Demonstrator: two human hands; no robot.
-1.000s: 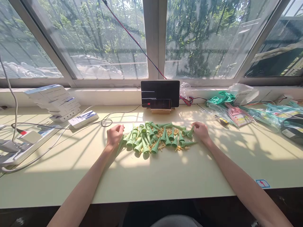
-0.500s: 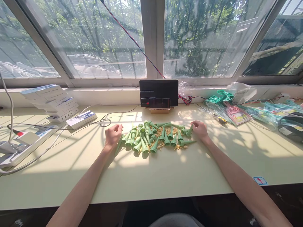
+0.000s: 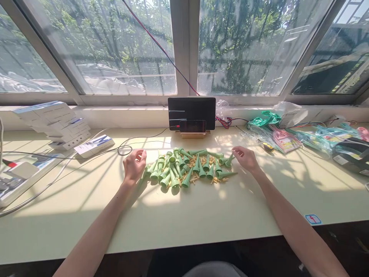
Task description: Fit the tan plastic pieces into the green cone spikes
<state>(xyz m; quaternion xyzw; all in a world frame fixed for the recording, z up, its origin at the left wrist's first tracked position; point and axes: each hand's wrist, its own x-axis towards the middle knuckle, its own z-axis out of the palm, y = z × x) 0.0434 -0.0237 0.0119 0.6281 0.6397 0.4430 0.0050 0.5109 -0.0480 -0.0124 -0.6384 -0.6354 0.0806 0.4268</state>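
Note:
A pile of green plastic cone spikes (image 3: pixel 184 167) mixed with small tan pieces (image 3: pixel 201 159) lies on the pale yellow table (image 3: pixel 184 215). My left hand (image 3: pixel 133 166) rests at the pile's left edge, fingers loosely curled and apart, holding nothing. At the right edge of the pile my right hand (image 3: pixel 245 158) hovers with fingers spread, close to one green cone (image 3: pixel 229 161) but not gripping it.
A dark tablet (image 3: pixel 191 112) with a phone (image 3: pixel 192 125) on a stand stands behind the pile. White boxes (image 3: pixel 57 123), cables and a power strip (image 3: pixel 17 177) fill the left. Plastic bags of packaged goods (image 3: pixel 288 136) lie at the right. Windows run along the back.
Both hands have loosened from curled fists at the pile's edges to open fingers. The left hand pulled slightly left and away. The camera shifted a little.

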